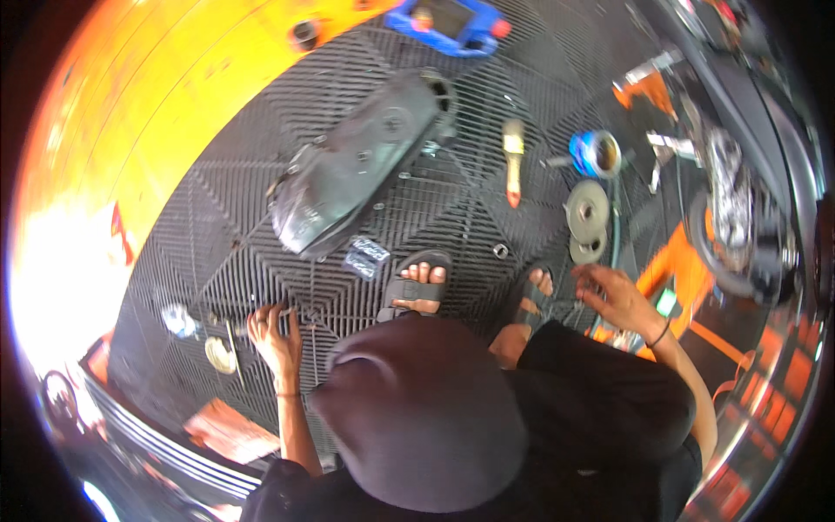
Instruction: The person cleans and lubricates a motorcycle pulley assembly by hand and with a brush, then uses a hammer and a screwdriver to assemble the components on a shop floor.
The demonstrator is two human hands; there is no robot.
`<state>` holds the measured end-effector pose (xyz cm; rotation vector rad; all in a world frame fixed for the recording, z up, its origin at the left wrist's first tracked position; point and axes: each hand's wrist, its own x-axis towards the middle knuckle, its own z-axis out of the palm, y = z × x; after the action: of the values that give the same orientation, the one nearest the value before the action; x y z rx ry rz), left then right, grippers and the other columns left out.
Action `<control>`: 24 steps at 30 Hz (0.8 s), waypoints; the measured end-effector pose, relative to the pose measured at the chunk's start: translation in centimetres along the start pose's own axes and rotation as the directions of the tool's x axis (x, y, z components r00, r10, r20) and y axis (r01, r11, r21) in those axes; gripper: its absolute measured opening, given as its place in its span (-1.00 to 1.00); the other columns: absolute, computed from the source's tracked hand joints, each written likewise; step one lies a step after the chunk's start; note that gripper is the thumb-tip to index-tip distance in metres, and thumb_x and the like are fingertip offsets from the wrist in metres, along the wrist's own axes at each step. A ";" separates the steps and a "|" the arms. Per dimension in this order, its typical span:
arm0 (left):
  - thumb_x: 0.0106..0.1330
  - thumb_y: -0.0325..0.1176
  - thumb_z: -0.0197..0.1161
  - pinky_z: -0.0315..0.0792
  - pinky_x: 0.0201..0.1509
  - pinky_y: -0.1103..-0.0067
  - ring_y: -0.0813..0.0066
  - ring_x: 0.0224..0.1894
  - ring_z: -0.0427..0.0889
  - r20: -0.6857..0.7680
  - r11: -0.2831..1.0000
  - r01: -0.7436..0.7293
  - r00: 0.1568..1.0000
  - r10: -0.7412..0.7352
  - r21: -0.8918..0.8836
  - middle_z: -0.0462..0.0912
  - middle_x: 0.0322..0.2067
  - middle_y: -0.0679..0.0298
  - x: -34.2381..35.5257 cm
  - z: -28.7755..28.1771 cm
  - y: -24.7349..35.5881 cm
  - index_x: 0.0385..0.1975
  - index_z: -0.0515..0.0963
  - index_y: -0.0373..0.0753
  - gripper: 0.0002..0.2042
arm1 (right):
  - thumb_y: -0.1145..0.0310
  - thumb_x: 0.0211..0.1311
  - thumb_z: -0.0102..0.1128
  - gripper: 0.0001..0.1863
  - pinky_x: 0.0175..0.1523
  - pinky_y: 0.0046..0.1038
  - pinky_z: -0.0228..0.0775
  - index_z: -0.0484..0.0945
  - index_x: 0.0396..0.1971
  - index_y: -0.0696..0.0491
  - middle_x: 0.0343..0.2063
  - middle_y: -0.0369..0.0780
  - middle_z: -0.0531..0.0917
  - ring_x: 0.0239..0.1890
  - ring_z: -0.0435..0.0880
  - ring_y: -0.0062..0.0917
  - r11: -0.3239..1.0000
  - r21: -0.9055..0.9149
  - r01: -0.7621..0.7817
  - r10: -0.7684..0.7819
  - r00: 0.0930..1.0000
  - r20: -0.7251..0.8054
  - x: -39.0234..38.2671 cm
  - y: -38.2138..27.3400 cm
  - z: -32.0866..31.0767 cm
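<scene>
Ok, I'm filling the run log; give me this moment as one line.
left hand: grip unclear, beside pale round part | right hand: open, near grey discs | mat: long dark cover, brush

Underfoot, a black mat point(217, 196) is patterned with ribbed diamonds. Beyond its upper-left edge, an orange surface point(183, 96) (crossed by thin, dark lines) is seen. The far left is washed out by white glare point(52, 270), the nearby orange bleached yellowish.

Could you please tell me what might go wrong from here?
The small metal piece loose near the sandals could get kicked across the ribbed mat. The toes are bare, so a dropped part might hurt. The right hand, near the grey discs, could knock them.
</scene>
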<state>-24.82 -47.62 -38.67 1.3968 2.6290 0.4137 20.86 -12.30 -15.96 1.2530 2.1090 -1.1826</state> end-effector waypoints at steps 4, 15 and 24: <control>0.22 -0.37 0.40 0.40 0.20 0.16 0.06 -0.01 0.57 0.058 0.998 0.031 0.998 -0.028 -0.053 0.64 -0.14 0.08 0.3 -0.3 -2.2 -0.21 0.66 -0.25 -0.81 | 0.45 0.36 0.23 -0.65 -0.01 -0.38 0.59 0.54 0.11 0.15 -0.23 -0.14 0.71 -0.18 0.74 -0.36 0.945 0.202 -0.257 0.324 0.817 -0.478 -4.7 7.4 10.0; 0.40 -0.56 0.13 0.40 0.23 0.25 0.06 0.07 0.57 -0.179 0.868 -0.368 0.929 0.324 -0.333 0.59 -0.03 0.01 17.5 -1.9 6.7 -0.09 0.60 -0.36 -0.83 | 0.29 0.32 0.28 -0.63 0.04 -0.38 0.57 0.59 0.06 0.13 -0.20 -0.16 0.73 -0.15 0.73 -0.40 0.557 0.585 -0.590 0.798 0.186 -0.573 4.0 12.1 29.8; 0.31 -0.51 0.24 0.50 0.09 0.36 0.12 -0.05 0.64 -0.053 0.328 -0.510 0.598 0.800 -0.795 0.68 -0.14 0.05 22.6 -0.4 26.7 -0.18 0.63 -0.39 -0.85 | 0.16 0.29 0.32 -0.59 0.07 -0.38 0.54 0.64 0.01 0.11 -0.18 -0.17 0.74 -0.12 0.72 -0.42 0.418 0.887 0.195 0.865 0.214 -0.454 -7.4 3.1 20.7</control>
<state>-16.49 -14.71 -29.97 1.8846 1.1313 1.0683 25.83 -32.53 -23.69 3.5409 1.1629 -1.3284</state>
